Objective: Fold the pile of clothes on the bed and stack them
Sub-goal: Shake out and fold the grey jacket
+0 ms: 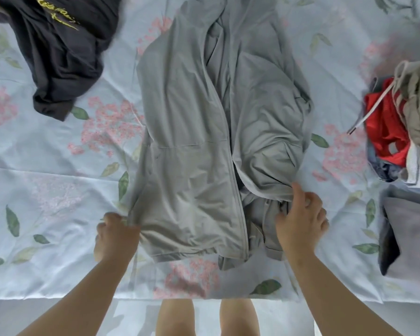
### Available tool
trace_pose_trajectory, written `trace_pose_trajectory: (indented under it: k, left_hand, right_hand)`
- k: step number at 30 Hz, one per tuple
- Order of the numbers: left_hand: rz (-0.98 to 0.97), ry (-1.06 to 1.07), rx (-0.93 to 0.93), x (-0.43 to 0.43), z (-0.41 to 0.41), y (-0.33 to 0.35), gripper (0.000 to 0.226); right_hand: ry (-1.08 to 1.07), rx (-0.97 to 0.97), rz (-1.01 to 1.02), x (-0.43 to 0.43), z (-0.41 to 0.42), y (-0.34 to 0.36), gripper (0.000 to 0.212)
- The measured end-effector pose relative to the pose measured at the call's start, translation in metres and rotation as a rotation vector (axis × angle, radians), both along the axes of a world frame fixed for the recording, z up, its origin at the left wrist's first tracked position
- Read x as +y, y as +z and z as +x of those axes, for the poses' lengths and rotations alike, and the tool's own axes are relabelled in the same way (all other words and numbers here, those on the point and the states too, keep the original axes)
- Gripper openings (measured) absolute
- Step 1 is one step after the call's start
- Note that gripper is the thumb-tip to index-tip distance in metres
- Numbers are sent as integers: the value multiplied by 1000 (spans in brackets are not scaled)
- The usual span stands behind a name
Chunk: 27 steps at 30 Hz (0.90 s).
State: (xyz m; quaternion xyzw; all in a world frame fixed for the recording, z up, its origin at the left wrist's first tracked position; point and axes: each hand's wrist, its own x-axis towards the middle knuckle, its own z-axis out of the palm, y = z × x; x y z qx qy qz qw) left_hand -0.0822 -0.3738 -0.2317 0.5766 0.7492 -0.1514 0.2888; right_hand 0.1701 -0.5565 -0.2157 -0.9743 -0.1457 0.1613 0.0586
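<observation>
at eleven o'clock a black top with yellow lettering (58,57) lies crumpled, not yet folded. the left hand (117,235), at seven o'clock, has its fingers curled tight and pinches the near left hem corner of the grey zip jacket (187,146), which runs from twelve to six down the middle of the floral bed sheet (46,190). the jacket's left front lies fairly flat; its right front is rucked and doubled under near the hem. the right hand (301,219), at five o'clock, grips that bunched right hem with curled fingers. to do this well, i'd draw both corners outward and towards six together, taut enough to flatten the right panel and line up the zip edges before any fold. at three o'clock the unsorted heap (386,132) sits well apart, and a folded grey piece (412,238) at four looks like the start of the stack
</observation>
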Motion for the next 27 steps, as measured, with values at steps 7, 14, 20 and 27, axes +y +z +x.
trace_pose_trajectory:
  k: [7,14,20,27]
  left_hand:
    - [-113,-626,-519,-39,82,0,32]
    - [-333,104,-672,-29,117,2,21]
    - [-508,53,-631,-39,135,8,22]
    - [-469,127,-715,-43,155,2,12]
  right_hand:
    - [-50,137,304,-7,29,12,11]
    - [287,1206,128,-3,-2,53,13]
    - [-259,504,190,-21,7,13,22]
    - [-245,563,170,-36,16,-15,22]
